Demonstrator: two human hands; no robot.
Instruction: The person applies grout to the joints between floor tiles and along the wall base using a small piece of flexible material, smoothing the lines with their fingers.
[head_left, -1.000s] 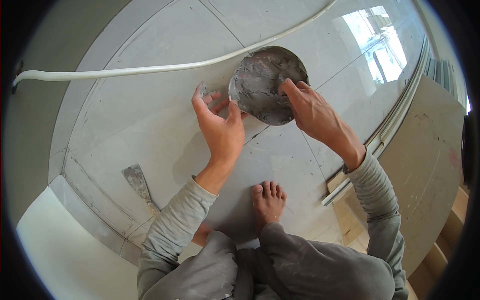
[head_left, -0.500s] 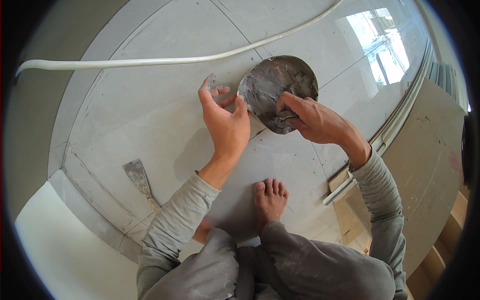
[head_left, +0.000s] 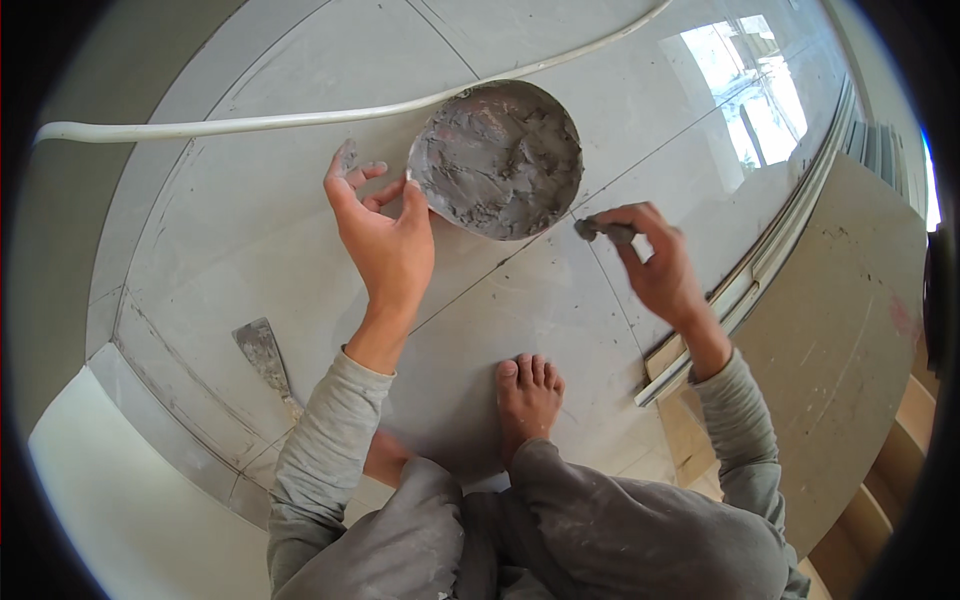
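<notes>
My left hand (head_left: 385, 235) pinches the near-left rim of a round bowl (head_left: 411, 180) between thumb and fingers, its other fingers curled loosely and smeared grey. Thick grey mortar (head_left: 500, 165) with a rough, ridged surface lines the bowl. Whether the bowl rests on the floor or hangs above it, I cannot tell. To the right of the bowl, apart from it, my right hand (head_left: 655, 265) is closed on a lump of grey mortar (head_left: 603, 231) held at the fingertips. Any tool inside that lump is hidden.
A putty knife (head_left: 264, 358) with a grey-smeared blade lies on the tiled floor (head_left: 500, 290) at left. Behind the bowl runs a white hose (head_left: 250, 125). Long pale strips (head_left: 745, 300) and a large brown board (head_left: 830, 330) lie along the right. My bare foot (head_left: 530, 400) is in front.
The bowl has shifted left and slightly away with my left hand. My right hand has come out of the bowl to its right, carrying a grey lump.
</notes>
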